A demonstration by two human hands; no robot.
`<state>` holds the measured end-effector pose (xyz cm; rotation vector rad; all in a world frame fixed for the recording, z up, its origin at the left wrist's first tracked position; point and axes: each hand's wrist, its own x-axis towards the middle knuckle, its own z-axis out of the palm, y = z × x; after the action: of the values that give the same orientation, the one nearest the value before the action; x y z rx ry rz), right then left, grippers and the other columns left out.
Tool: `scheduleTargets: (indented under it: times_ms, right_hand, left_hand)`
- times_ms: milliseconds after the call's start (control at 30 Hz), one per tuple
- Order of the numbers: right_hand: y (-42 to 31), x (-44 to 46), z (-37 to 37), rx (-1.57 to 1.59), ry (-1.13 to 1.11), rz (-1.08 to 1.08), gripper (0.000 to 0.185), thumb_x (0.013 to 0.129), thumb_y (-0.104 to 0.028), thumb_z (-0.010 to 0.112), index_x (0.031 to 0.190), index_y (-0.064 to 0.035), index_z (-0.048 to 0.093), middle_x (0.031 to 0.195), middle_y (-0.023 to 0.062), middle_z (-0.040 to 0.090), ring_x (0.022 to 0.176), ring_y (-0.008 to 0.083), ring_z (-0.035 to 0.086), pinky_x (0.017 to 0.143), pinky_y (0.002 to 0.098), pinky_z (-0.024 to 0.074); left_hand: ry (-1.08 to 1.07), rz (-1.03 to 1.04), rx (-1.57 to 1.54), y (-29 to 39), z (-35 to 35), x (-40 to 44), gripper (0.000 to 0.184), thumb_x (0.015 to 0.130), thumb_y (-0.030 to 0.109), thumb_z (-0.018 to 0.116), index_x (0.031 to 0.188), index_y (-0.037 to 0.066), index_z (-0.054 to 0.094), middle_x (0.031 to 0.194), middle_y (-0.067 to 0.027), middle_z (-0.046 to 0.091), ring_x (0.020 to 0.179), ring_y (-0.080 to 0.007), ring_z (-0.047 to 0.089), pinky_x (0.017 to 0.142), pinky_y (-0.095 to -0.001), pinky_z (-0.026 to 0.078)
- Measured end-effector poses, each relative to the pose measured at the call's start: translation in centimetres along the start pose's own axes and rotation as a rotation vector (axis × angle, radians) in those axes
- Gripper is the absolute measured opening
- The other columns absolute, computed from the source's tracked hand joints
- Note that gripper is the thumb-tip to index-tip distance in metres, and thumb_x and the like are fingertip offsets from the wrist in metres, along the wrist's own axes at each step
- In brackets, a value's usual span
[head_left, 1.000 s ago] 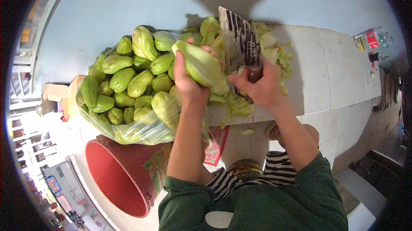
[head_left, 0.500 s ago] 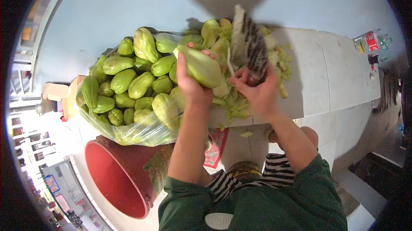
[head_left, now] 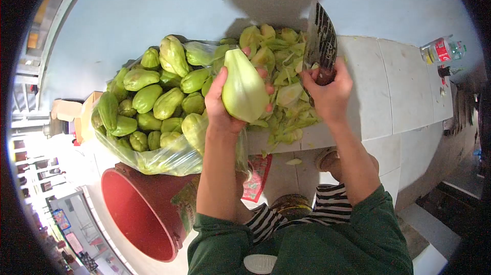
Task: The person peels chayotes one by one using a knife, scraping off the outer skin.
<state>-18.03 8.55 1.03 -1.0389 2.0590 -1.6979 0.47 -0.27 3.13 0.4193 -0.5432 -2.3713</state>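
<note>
A pale, peeled-looking chayote (head_left: pixel 242 88) rests in my left hand (head_left: pixel 223 110), its narrow end pointing up and my fingers wrapped round its sides. My right hand (head_left: pixel 331 91) grips the handle of a broad, dark-faced knife (head_left: pixel 322 37), blade up and apart from the chayote. Between and behind both hands lies a heap of green peelings and cut pieces (head_left: pixel 286 78) on the tiled ledge. To the left, a clear plastic bag (head_left: pixel 153 165) holds many whole green chayotes (head_left: pixel 168 102).
A red bucket (head_left: pixel 110 185) lies tipped on its side below the bag. At the ledge's right end is a plastic bottle (head_left: pixel 444 50) with a red label. A cardboard box (head_left: pixel 88 114) stands at left. The wall (head_left: pixel 153 4) rises directly behind the ledge.
The knife has moved right and slightly up, away from the chayote. In my left hand the chayote has turned from slanting to nearly upright.
</note>
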Motion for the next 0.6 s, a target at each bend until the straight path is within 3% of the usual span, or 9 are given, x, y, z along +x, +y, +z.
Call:
scheduleTargets:
  times_ms: [200,300,400,467,600]
  right_hand:
    - [0.3,0.2,-0.5,-0.097,-0.009,-0.042,0.031,0.069,-0.009,0.079,0.077,-0.0041,0.049,0.061,0.0035,0.057,0.054,0.0117,0.054,0.054,0.0300,0.0460]
    - [0.6,0.5,-1.1,-0.103,-0.014,-0.033,0.030,0.069,-0.010,0.079,0.077,-0.0039,0.050,0.060,0.0038,0.057,0.054,0.0122,0.054,0.053,0.0311,0.0454]
    - [0.1,0.5,-2.1,-0.125,-0.025,-0.024,0.028,0.070,-0.012,0.078,0.078,-0.0036,0.053,0.060,0.0044,0.057,0.053,0.0126,0.053,0.053,0.0315,0.0452]
    - [-0.3,0.4,-2.8,-0.148,-0.021,-0.034,0.027,0.070,-0.012,0.078,0.078,-0.0035,0.054,0.060,0.0048,0.057,0.052,0.0128,0.053,0.053,0.0315,0.0452]
    - [-0.7,0.5,-4.9,-0.185,0.002,-0.063,0.026,0.071,-0.013,0.078,0.079,-0.0032,0.056,0.060,0.0056,0.058,0.052,0.0134,0.052,0.053,0.0322,0.0448]
  left_hand:
    - [0.034,0.111,0.001,1.1,-0.8,-0.3,0.052,0.091,0.048,0.044,0.131,0.015,0.041,0.105,-0.0178,0.060,0.084,-0.0365,0.063,0.056,-0.0504,0.053]
    - [0.232,0.249,0.115,3.0,-1.4,-1.4,0.053,0.090,0.052,0.045,0.125,0.012,0.044,0.103,-0.0179,0.060,0.082,-0.0335,0.063,0.057,-0.0491,0.055]
    - [0.226,0.359,0.152,5.8,-2.4,-3.4,0.049,0.093,0.049,0.042,0.124,0.011,0.046,0.104,-0.0180,0.060,0.082,-0.0336,0.063,0.057,-0.0494,0.055]
    - [0.470,0.503,0.263,8.0,-2.5,-5.8,0.047,0.094,0.047,0.041,0.124,0.011,0.047,0.107,-0.0182,0.059,0.088,-0.0339,0.062,0.063,-0.0493,0.055]
    - [0.621,0.693,0.199,14.3,-6.4,-15.1,0.047,0.095,0.040,0.041,0.123,0.002,0.047,0.116,-0.0236,0.055,0.106,-0.0347,0.055,0.078,-0.0485,0.053]
